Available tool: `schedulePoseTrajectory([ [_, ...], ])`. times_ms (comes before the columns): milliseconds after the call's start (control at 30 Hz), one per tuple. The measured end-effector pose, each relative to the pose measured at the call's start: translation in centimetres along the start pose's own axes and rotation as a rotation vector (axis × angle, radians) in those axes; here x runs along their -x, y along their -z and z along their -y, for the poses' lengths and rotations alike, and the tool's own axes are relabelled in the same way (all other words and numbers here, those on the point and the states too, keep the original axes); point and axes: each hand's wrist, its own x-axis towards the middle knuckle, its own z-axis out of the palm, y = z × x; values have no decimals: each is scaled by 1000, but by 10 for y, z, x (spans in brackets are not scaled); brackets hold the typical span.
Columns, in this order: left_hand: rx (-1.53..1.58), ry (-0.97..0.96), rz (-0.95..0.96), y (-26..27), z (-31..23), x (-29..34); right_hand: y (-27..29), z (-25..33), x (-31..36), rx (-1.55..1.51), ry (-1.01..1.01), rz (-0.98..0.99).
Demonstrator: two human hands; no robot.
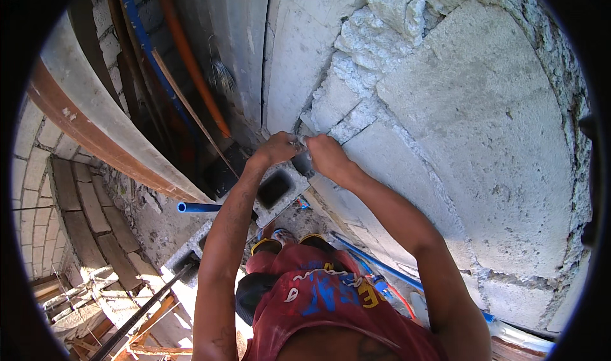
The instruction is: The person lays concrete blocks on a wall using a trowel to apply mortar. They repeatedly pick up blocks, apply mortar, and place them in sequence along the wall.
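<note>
My left hand (277, 149) and my right hand (326, 155) meet in front of me, close to the wall, with fingers curled. A small pale grey bit (301, 145) shows between the fingertips; its kind is too small and covered to tell. Just under my hands sits a grey hollow concrete block (298, 187) with a dark open cell. Its upper corner is partly hidden by my left hand. Beside my right hand rises a grey block wall (471, 125), with crumbly mortar (382, 33) bulging from its joints.
An orange pipe (189, 55) and a blue pipe (135, 27) run down a dark recess, with a thin wooden strip (184, 100). A short blue pipe (198, 208) juts out left of my forearm. Lower left are a dark bar (140, 313) and loose lumber (159, 350).
</note>
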Motion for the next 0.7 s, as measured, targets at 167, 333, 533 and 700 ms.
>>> schedulePoseTrajectory([
  [167, -37, 41, -13, -4, 10, -17, 10, -1, 4, -93, -8, 54],
  [333, 30, -65, -191, -15, 14, -14, 30, 13, -1, -98, -146, 195],
  [533, 53, 3, -229, -25, 13, -13, 52, 27, 1, -218, 16, -10],
  [700, 63, 22, -194, -25, 24, -17, 48, 29, -6, -16, -92, 337],
])
